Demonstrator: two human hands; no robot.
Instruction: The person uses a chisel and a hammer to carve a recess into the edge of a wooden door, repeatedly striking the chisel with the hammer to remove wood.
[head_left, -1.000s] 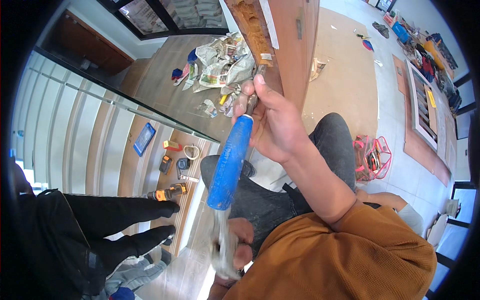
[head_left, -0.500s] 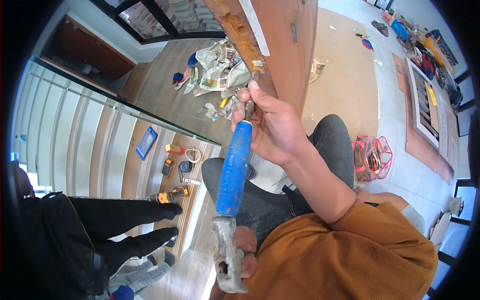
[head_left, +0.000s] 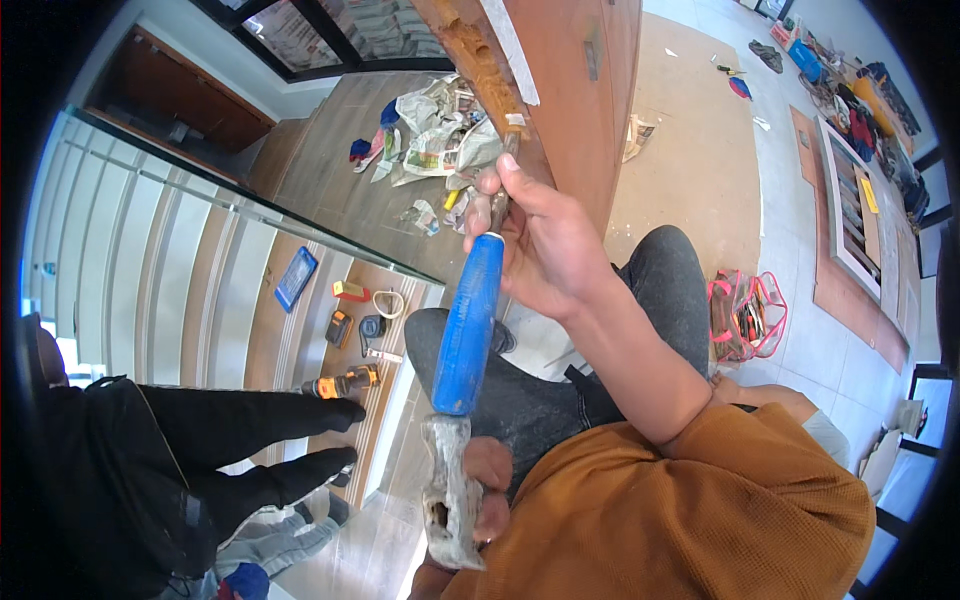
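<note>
My right hand (head_left: 555, 250) is closed round the metal shank of a chisel (head_left: 468, 325), its blue handle slanting down toward me. The blade end points up at the gouged edge of a brown wooden door panel (head_left: 470, 40), where a white strip runs alongside. Against the butt of the handle rests a worn grey hammer head (head_left: 452, 495) with a hole in its side. Fingers of my left hand (head_left: 490, 480) show behind it, curled round the hammer; its handle is hidden.
Crumpled newspaper (head_left: 435, 135) lies on the floor beyond the panel. On the steps at left are a blue case (head_left: 296, 280), a tape measure (head_left: 373, 328) and a yellow power drill (head_left: 342, 383). A person in black (head_left: 130, 470) is at left. A clear pink-edged tool bag (head_left: 747, 315) stands at right.
The hammer head and the chisel handle sit slightly higher in the picture, still meeting at the butt. Both hands keep their hold.
</note>
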